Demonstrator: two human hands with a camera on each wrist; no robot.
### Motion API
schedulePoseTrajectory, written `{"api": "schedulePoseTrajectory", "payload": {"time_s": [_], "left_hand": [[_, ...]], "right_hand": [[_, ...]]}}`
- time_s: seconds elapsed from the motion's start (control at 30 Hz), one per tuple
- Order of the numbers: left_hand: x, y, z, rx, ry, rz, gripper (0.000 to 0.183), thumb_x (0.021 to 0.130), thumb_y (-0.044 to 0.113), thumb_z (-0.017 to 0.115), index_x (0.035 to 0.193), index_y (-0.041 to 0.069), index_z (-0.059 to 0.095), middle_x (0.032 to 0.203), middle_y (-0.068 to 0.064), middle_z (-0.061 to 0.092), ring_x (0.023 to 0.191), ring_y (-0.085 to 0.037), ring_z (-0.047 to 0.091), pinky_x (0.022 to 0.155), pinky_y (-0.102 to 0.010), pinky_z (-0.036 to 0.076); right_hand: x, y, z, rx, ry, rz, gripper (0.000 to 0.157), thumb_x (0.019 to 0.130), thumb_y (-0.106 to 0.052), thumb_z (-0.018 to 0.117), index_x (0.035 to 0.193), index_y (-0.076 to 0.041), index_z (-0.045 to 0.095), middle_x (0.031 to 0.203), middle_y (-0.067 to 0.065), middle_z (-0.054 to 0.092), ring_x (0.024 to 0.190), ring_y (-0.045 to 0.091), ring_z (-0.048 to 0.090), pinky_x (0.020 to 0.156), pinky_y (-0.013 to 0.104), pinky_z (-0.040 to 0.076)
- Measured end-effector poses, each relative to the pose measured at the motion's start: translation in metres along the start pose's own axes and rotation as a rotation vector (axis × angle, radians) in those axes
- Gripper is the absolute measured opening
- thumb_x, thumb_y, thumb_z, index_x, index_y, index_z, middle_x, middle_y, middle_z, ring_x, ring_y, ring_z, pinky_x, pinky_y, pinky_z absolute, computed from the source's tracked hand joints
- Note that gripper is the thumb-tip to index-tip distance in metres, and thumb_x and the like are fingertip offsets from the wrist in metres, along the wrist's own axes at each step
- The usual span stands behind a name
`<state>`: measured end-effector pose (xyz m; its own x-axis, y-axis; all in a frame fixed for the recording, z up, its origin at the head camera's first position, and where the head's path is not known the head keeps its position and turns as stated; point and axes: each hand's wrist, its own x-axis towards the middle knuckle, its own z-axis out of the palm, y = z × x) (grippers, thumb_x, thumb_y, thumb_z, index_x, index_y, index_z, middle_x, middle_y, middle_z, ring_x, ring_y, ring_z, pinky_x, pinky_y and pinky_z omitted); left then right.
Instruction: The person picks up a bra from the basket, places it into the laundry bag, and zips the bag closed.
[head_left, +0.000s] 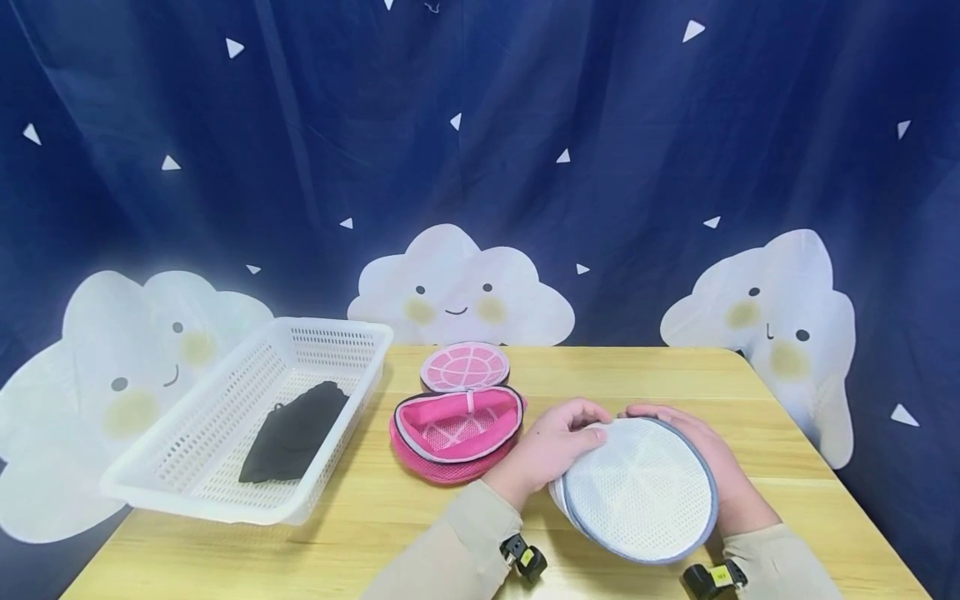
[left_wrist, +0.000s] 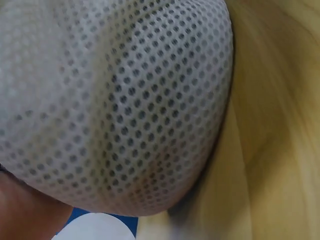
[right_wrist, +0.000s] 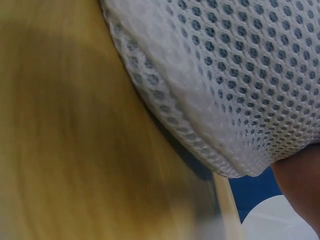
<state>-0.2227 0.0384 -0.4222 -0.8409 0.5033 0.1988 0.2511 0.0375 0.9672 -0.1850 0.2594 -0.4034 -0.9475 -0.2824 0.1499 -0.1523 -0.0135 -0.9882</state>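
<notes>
A round white mesh laundry bag [head_left: 641, 492] with grey-blue trim is held up in front of me, tilted over the table. My left hand [head_left: 555, 442] grips its upper left edge, the thumb lying over the rim. On the far right side, my right hand [head_left: 693, 446] curls round the bag, and its palm side is hidden behind the mesh. Both wrist views are mostly filled by white mesh [left_wrist: 165, 100], with a bit of each hand at the edge. Left of the hands, a pink mesh laundry bag [head_left: 450, 471] sits with its lid [head_left: 465, 367] folded back.
A white perforated plastic basket [head_left: 187, 417] stands on the left of the wooden table [head_left: 607, 375], with a folded black cloth item [head_left: 296, 433] inside. Behind the table hangs a dark blue curtain [head_left: 510, 83] with printed clouds.
</notes>
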Motion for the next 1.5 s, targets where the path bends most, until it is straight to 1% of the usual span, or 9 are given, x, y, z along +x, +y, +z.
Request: {"api": "schedulePoseTrajectory", "payload": {"time_s": [0.1, 0.2, 0.4, 0.5, 0.87, 1.07, 1.2, 1.3, 1.5], "left_hand": [[-0.002, 0.004, 0.001, 0.034, -0.021, 0.033, 0.016, 0.089, 0.017, 0.063, 0.104, 0.023, 0.065, 0.101, 0.012, 0.064, 0.093, -0.005, 0.058, 0.082, -0.024, 0.045], [-0.004, 0.008, 0.001, 0.075, -0.054, 0.062, 0.017, 0.091, 0.016, 0.061, 0.106, 0.022, 0.065, 0.101, 0.012, 0.064, 0.092, -0.004, 0.058, 0.081, -0.023, 0.046], [-0.006, 0.011, 0.003, 0.108, -0.072, 0.069, 0.018, 0.091, 0.012, 0.060, 0.107, 0.019, 0.065, 0.101, 0.012, 0.064, 0.093, -0.003, 0.057, 0.082, -0.022, 0.045], [-0.006, 0.011, 0.003, 0.109, -0.079, 0.064, 0.018, 0.090, 0.013, 0.061, 0.107, 0.020, 0.065, 0.100, 0.013, 0.064, 0.093, -0.003, 0.058, 0.082, -0.022, 0.045], [-0.006, 0.008, 0.002, 0.156, -0.088, -0.024, 0.012, 0.091, 0.032, 0.060, 0.100, 0.031, 0.067, 0.097, 0.015, 0.063, 0.093, -0.004, 0.056, 0.084, -0.026, 0.043], [-0.005, 0.007, 0.003, 0.170, -0.109, -0.040, 0.009, 0.089, 0.032, 0.062, 0.095, 0.029, 0.067, 0.096, 0.014, 0.063, 0.092, -0.003, 0.056, 0.084, -0.024, 0.043], [-0.005, 0.007, 0.004, 0.128, -0.109, -0.039, 0.008, 0.088, 0.027, 0.064, 0.095, 0.025, 0.067, 0.095, 0.010, 0.064, 0.089, -0.004, 0.058, 0.082, -0.023, 0.044], [-0.006, 0.007, 0.004, 0.110, -0.103, -0.055, 0.007, 0.088, 0.025, 0.065, 0.095, 0.024, 0.067, 0.094, 0.009, 0.065, 0.088, -0.004, 0.058, 0.081, -0.023, 0.044], [-0.005, 0.006, 0.005, 0.099, -0.066, -0.061, 0.006, 0.088, 0.022, 0.065, 0.093, 0.025, 0.066, 0.093, 0.008, 0.064, 0.087, -0.005, 0.058, 0.079, -0.024, 0.044]], "right_hand": [[-0.001, 0.000, 0.000, -0.103, -0.023, -0.030, 0.040, 0.103, -0.019, 0.034, 0.128, 0.007, 0.050, 0.124, 0.008, 0.059, 0.113, 0.012, 0.055, 0.091, 0.021, 0.043], [-0.001, 0.003, -0.001, -0.127, -0.129, -0.108, 0.035, 0.102, -0.009, 0.033, 0.128, 0.008, 0.049, 0.126, 0.012, 0.058, 0.114, 0.015, 0.055, 0.091, 0.023, 0.044], [0.000, 0.009, 0.000, 0.194, -0.349, -0.137, 0.036, 0.100, 0.005, 0.023, 0.131, 0.016, 0.039, 0.127, 0.016, 0.056, 0.114, 0.025, 0.055, 0.091, 0.037, 0.046], [0.001, 0.011, 0.000, 0.290, -0.400, -0.130, 0.037, 0.099, 0.007, 0.020, 0.131, 0.017, 0.036, 0.127, 0.019, 0.054, 0.113, 0.028, 0.055, 0.090, 0.041, 0.047], [0.002, 0.012, -0.002, 0.010, -0.157, 0.004, 0.026, 0.096, -0.007, 0.049, 0.116, 0.009, 0.057, 0.109, 0.015, 0.063, 0.098, 0.024, 0.062, 0.078, 0.036, 0.052], [0.004, 0.021, -0.004, 0.017, -0.240, -0.015, 0.025, 0.092, -0.002, 0.053, 0.114, 0.008, 0.057, 0.108, 0.019, 0.063, 0.097, 0.027, 0.062, 0.080, 0.039, 0.052], [0.005, 0.028, -0.007, -0.094, -0.289, -0.096, 0.021, 0.092, 0.000, 0.053, 0.110, 0.004, 0.061, 0.104, 0.017, 0.064, 0.093, 0.026, 0.062, 0.078, 0.035, 0.052], [0.005, 0.030, -0.008, -0.105, -0.314, -0.087, 0.018, 0.093, -0.002, 0.051, 0.109, 0.003, 0.059, 0.103, 0.018, 0.063, 0.092, 0.026, 0.062, 0.077, 0.035, 0.052], [0.003, 0.022, -0.004, -0.067, -0.263, -0.059, 0.017, 0.098, -0.007, 0.043, 0.104, 0.004, 0.055, 0.093, 0.016, 0.063, 0.081, 0.023, 0.061, 0.067, 0.036, 0.052]]}}
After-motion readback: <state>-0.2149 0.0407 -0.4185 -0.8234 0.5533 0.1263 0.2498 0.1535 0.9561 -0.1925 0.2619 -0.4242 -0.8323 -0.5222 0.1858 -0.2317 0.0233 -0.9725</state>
